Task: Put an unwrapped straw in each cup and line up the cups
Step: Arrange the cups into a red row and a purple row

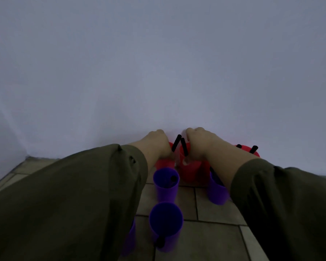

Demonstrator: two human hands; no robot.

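Surface (215,210): four purple cups (166,187), three red cups (250,150), seven black straws (176,143). Left grip (156,143) grasps left red cup (164,163); right grip (199,141), middle red cup (190,172).

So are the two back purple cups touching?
Apart. The head view shows bare floor tiles between the left purple cup and the right purple cup.

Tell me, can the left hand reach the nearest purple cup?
Probably yes. The purple cup stands uncovered on the floor beside the left sleeve. The left hand is up at a red cup by the wall, so it would need to pull back.
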